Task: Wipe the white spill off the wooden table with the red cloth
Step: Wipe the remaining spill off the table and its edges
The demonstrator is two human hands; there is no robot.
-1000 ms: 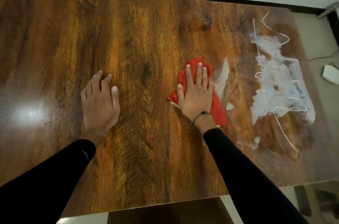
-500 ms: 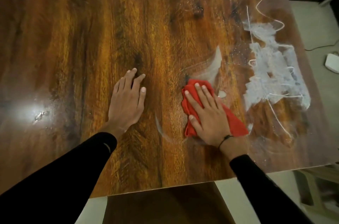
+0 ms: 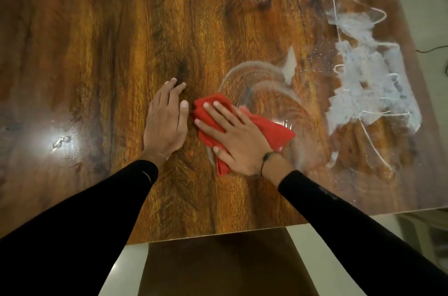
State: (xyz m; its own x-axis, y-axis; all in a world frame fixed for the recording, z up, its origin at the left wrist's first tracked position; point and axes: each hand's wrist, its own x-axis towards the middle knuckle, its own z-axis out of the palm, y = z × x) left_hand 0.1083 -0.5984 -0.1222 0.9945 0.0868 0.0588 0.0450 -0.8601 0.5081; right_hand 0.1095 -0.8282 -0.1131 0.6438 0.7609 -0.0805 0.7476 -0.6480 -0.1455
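The right hand (image 3: 238, 140) presses the cloth (image 3: 271, 132) flat-fingered on the table (image 3: 97, 41), the left hand (image 3: 166, 123) lying relaxed beside it. Only thin smears look wiped; the main spill (image 3: 371, 84) looks untouched, so most work remains.

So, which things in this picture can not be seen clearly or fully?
- Red cloth, head view: its middle is hidden under the right hand.
- Table, head view: its left end is cut off by the frame edge.
- White spill, head view: wet or dry cannot be told.
- Table under the left hand: hidden by the palm.
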